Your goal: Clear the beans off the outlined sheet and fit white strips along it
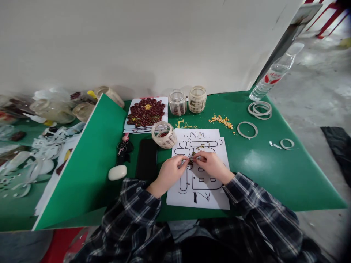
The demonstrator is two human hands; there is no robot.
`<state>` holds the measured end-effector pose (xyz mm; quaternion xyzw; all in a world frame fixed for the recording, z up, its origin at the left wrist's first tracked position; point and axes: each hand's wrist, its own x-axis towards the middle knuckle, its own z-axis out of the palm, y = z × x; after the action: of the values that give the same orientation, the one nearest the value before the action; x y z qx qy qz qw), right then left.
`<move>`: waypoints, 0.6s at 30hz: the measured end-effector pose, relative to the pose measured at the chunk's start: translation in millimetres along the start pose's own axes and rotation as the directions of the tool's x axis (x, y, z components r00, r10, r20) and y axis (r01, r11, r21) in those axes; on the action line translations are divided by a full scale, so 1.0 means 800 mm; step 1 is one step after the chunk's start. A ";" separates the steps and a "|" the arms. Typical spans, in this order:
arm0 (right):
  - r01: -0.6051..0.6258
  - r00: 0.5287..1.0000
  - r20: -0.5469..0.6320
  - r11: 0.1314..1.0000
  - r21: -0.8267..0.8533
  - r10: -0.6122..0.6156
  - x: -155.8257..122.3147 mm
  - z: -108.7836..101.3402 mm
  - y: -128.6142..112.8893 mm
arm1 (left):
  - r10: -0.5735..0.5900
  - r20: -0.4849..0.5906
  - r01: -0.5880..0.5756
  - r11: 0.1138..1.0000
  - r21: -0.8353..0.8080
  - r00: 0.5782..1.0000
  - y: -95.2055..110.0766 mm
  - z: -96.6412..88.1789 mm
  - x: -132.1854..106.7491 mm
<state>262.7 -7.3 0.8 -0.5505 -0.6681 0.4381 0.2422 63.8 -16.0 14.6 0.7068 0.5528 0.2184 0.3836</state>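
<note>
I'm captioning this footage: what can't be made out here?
In the head view:
What the left hand and right hand may be pinching: too small.
White paper with black line drawing: partly hidden beneath both hands.
Lettering on the clear plastic bottle: blurred.
Red furniture: cut off by the top edge.

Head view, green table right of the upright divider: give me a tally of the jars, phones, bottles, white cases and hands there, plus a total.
Jars: 3
Phone: 1
Bottle: 1
White case: 1
Hands: 2, left hand and right hand
Total: 8
</note>
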 end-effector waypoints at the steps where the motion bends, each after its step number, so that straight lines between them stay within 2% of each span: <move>1: 0.013 1.000 0.012 0.999 -0.043 -0.013 0.000 0.001 0.001 | 0.040 0.000 -0.040 0.994 0.101 0.999 0.001 0.002 -0.001; 3: 0.045 0.998 0.037 0.992 -0.116 -0.041 0.002 0.002 0.001 | 0.081 0.028 -0.085 0.963 0.256 0.996 0.003 0.005 -0.001; 6: 0.082 0.995 0.072 0.969 -0.235 -0.067 0.004 0.002 -0.002 | 0.085 0.071 -0.107 0.908 0.405 0.994 0.001 0.009 0.001; 12: 0.063 0.995 0.096 0.905 -0.420 -0.025 0.003 0.006 -0.013 | 0.100 0.144 -0.162 0.832 0.530 0.985 -0.004 0.016 0.001; 14: 0.029 0.998 0.059 0.936 -0.350 -0.009 0.001 0.005 -0.015 | 0.090 0.174 -0.173 0.816 0.551 0.981 -0.001 0.019 0.001; 15: 0.005 0.999 0.042 0.967 -0.254 0.005 0.001 0.004 -0.016 | 0.076 0.185 -0.169 0.812 0.559 0.980 0.000 0.019 0.000; 17: -0.067 0.997 0.031 0.997 0.042 0.066 0.000 -0.001 -0.017 | 0.040 0.189 -0.140 0.823 0.551 0.981 0.004 0.019 0.000; 18: -0.110 0.994 0.050 0.973 0.205 0.102 0.001 -0.004 -0.016 | 0.022 0.181 -0.115 0.843 0.525 0.983 0.006 0.018 -0.001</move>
<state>258.0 -6.1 13.3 -0.5483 -0.5933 0.5284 0.2612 77.1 -21.5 9.9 0.8207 0.5316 0.0097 0.2093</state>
